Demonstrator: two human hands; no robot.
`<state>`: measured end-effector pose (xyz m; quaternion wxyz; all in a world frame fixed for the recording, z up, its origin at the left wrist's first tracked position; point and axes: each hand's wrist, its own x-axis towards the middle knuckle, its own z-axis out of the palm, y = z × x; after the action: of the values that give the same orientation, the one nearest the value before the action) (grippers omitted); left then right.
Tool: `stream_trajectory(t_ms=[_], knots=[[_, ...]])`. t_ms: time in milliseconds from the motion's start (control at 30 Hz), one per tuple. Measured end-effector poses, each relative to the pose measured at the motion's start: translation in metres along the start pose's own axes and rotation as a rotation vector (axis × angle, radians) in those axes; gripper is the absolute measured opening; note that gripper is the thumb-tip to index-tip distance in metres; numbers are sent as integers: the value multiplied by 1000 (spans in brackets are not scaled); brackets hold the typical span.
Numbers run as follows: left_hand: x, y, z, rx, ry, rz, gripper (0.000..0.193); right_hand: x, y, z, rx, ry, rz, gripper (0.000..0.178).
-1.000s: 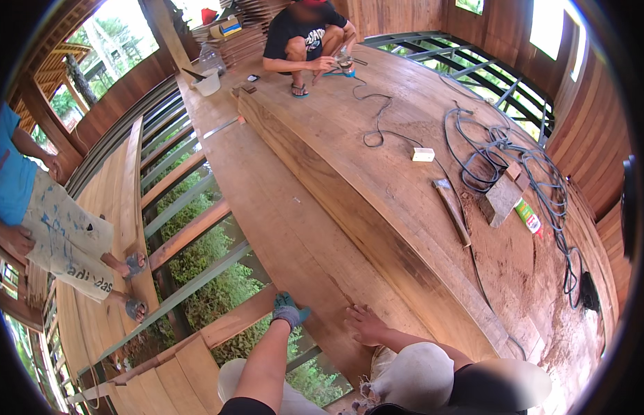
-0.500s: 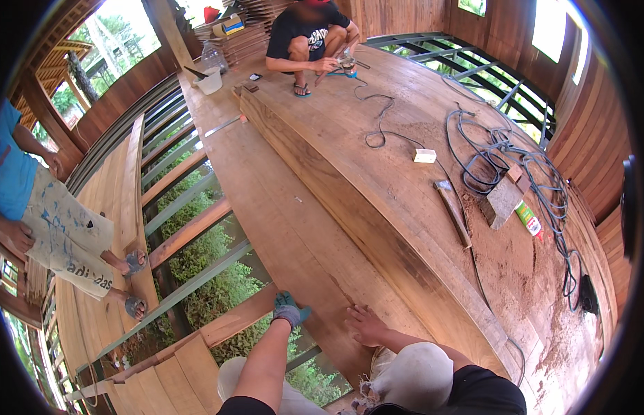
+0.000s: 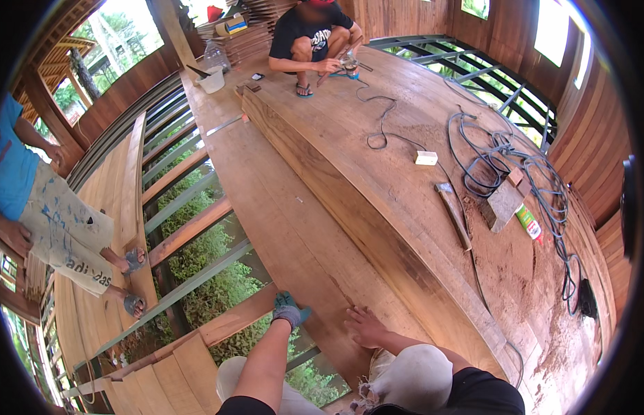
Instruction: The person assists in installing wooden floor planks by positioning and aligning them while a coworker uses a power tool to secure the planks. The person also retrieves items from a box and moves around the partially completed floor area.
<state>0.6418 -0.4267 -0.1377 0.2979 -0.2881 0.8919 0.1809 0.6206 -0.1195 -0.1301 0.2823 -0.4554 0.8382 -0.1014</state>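
Floor plank (image 3: 294, 228) under both hands, beside the open joists.
The right hand (image 3: 367, 325) lies flat on it with fingers (image 3: 355, 315) spread; the gloved left hand (image 3: 289, 310) grips its near edge, fingers curled over.

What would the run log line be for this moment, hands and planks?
left hand: gloved, on floor plank edge | right hand: bare, flat on plank | co-worker: crouching at far end | cables: right

Bright daylight from the open sides and windows (image 3: 554, 31), some glowing white. Soft shadows only on the warm wood floor (image 3: 377, 173). Sharp in the middle. Bent lines and black corners at the round rim.
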Motion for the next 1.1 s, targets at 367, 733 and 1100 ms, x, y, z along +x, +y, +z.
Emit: stream_trajectory(t_ms=[367, 733, 1100], knots=[[-1, 2, -3, 45, -17, 12, 120, -1, -1, -1, 0, 1, 6, 64], [1, 0, 1, 7, 1, 6, 120, -1, -1, -1, -3, 0, 7, 64], [1, 0, 0, 25, 8, 8, 119, 0, 0, 1, -23, 6, -4, 64]])
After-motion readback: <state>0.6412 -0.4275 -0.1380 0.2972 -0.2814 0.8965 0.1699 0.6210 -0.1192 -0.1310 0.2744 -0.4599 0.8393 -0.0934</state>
